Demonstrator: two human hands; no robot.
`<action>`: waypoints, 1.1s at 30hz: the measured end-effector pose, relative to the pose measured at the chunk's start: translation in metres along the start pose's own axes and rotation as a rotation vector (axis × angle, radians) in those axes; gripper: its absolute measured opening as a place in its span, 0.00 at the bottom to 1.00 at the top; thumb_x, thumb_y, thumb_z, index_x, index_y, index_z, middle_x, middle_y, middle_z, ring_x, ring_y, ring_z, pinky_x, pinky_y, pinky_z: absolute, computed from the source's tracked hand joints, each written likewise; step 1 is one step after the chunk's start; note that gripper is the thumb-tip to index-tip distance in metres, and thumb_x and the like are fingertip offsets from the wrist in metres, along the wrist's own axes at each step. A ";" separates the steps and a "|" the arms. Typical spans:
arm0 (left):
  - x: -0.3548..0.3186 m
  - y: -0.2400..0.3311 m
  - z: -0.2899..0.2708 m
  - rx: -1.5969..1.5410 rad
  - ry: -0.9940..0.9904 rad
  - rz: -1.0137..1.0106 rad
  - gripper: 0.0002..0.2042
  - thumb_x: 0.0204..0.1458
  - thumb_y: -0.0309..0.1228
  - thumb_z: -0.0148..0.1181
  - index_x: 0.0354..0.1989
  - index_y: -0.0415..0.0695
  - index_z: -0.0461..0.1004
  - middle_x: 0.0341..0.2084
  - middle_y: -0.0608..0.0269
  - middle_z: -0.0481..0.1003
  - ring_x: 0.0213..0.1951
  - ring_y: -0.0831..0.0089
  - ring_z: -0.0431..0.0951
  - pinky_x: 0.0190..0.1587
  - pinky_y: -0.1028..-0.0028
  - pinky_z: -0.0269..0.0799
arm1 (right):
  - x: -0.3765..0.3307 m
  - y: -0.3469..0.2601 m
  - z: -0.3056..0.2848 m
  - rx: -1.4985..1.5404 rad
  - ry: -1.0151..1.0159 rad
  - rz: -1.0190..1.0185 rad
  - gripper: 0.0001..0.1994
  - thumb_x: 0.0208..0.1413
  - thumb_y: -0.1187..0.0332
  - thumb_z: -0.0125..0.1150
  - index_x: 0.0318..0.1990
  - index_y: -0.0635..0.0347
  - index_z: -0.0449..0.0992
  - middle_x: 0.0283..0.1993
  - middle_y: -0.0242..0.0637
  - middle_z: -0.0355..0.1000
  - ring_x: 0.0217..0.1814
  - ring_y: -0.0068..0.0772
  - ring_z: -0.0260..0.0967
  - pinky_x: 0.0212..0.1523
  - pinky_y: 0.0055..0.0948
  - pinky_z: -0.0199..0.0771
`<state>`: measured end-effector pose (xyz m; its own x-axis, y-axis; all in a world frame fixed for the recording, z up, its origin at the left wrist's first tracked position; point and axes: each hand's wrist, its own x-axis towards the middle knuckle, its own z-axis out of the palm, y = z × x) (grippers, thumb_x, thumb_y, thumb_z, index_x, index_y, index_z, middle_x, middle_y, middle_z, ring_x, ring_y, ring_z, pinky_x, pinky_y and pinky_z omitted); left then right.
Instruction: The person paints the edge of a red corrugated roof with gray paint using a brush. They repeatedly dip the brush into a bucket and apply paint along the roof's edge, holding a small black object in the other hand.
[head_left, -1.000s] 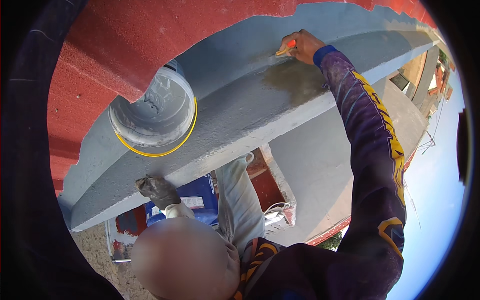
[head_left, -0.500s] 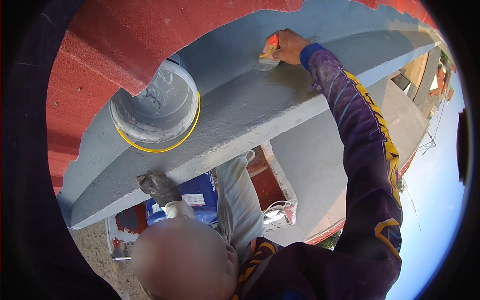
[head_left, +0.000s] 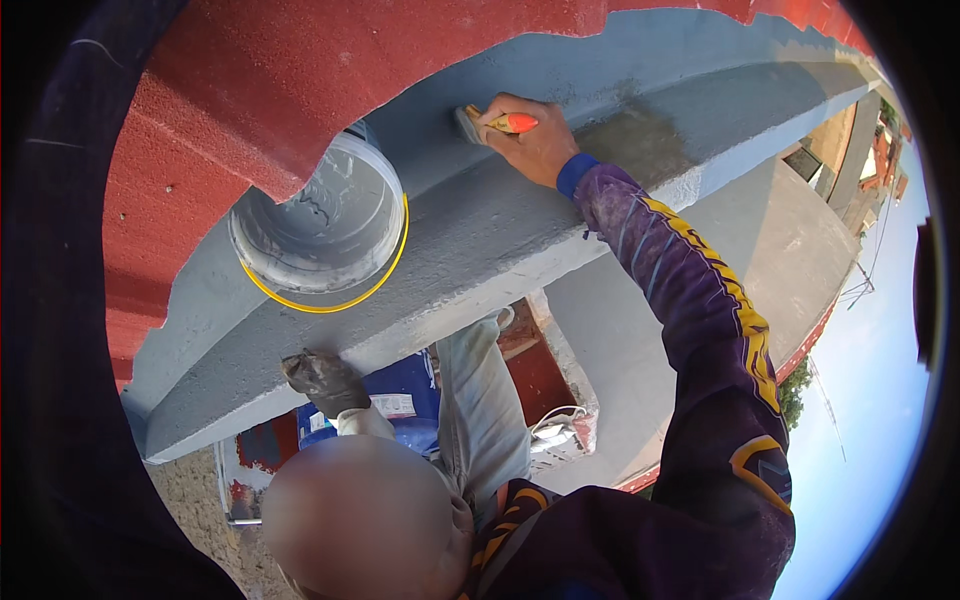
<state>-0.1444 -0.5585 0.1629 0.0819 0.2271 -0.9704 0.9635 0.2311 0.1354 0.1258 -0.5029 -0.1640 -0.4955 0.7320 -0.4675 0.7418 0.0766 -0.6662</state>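
My right hand is closed around a paintbrush with an orange-tipped yellow handle. Its pale bristles rest against the grey ledge where that meets the blue-grey wall. A damp, darker patch lies on the ledge to the right of my wrist. On the left stands a paint bucket with a yellow handle; grey paint coats its inside, and the red roofing hides part of its rim. My left hand is nowhere in view.
Red corrugated roofing overhangs the upper left. Below the ledge are a dark shoe, a pale trouser leg and a blue container. A blurred round patch hides part of the lower middle. Open sky shows at right.
My right hand has moved left along the ledge with the paintbrush, and its handle now points rightward. The damp patch is more fully uncovered. The view has shifted slightly.
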 end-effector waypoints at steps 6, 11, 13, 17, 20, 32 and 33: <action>-0.003 -0.003 -0.005 -0.012 -0.021 -0.008 0.10 0.53 0.35 0.61 0.37 0.42 0.80 0.31 0.48 0.80 0.35 0.49 0.82 0.39 0.52 0.77 | 0.000 0.052 -0.032 -0.311 0.219 -0.110 0.07 0.57 0.73 0.66 0.42 0.56 0.75 0.47 0.45 0.78 0.47 0.59 0.78 0.46 0.49 0.81; -0.003 -0.005 -0.013 -0.008 -0.003 -0.001 0.10 0.53 0.35 0.61 0.36 0.42 0.80 0.30 0.48 0.80 0.34 0.49 0.83 0.38 0.53 0.78 | -0.013 0.006 0.010 -0.152 -0.010 -0.198 0.10 0.57 0.75 0.65 0.45 0.56 0.74 0.54 0.44 0.76 0.53 0.58 0.77 0.51 0.48 0.82; -0.003 -0.006 -0.008 -0.005 0.003 0.004 0.10 0.53 0.35 0.61 0.36 0.42 0.80 0.30 0.48 0.80 0.34 0.49 0.83 0.38 0.53 0.78 | -0.017 -0.004 0.023 -0.059 -0.164 -0.287 0.11 0.57 0.75 0.64 0.47 0.55 0.73 0.57 0.44 0.75 0.54 0.58 0.76 0.53 0.48 0.82; -0.005 -0.008 0.002 -0.009 -0.005 -0.009 0.10 0.53 0.35 0.61 0.35 0.42 0.80 0.30 0.48 0.80 0.33 0.48 0.83 0.37 0.53 0.79 | -0.004 0.031 -0.020 -0.530 -0.134 -0.307 0.16 0.56 0.75 0.65 0.51 0.51 0.75 0.59 0.48 0.72 0.57 0.55 0.75 0.55 0.47 0.84; -0.003 -0.010 -0.002 -0.009 -0.006 -0.007 0.10 0.53 0.35 0.61 0.35 0.42 0.80 0.29 0.48 0.80 0.33 0.48 0.83 0.37 0.54 0.79 | 0.001 0.045 -0.057 -0.834 -0.113 -0.116 0.19 0.54 0.76 0.67 0.53 0.50 0.75 0.60 0.49 0.71 0.60 0.54 0.74 0.57 0.46 0.84; 0.061 -0.029 -0.059 0.002 0.449 0.297 0.09 0.53 0.34 0.62 0.36 0.42 0.79 0.34 0.50 0.79 0.36 0.50 0.82 0.40 0.55 0.79 | -0.003 0.062 -0.047 -0.497 -0.164 -0.168 0.17 0.57 0.76 0.62 0.54 0.51 0.74 0.59 0.48 0.72 0.60 0.57 0.73 0.55 0.49 0.81; 0.072 -0.031 -0.066 0.009 0.525 0.335 0.09 0.53 0.34 0.62 0.36 0.42 0.79 0.34 0.50 0.79 0.37 0.50 0.82 0.40 0.55 0.79 | -0.005 0.087 -0.072 -0.579 -0.082 -0.117 0.16 0.58 0.75 0.61 0.54 0.52 0.74 0.57 0.49 0.73 0.58 0.57 0.74 0.54 0.49 0.81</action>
<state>-0.1855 -0.4873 0.1022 0.2457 0.7214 -0.6474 0.9095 0.0594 0.4114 0.2253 -0.4514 -0.1781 -0.6051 0.6435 -0.4688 0.7944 0.5270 -0.3019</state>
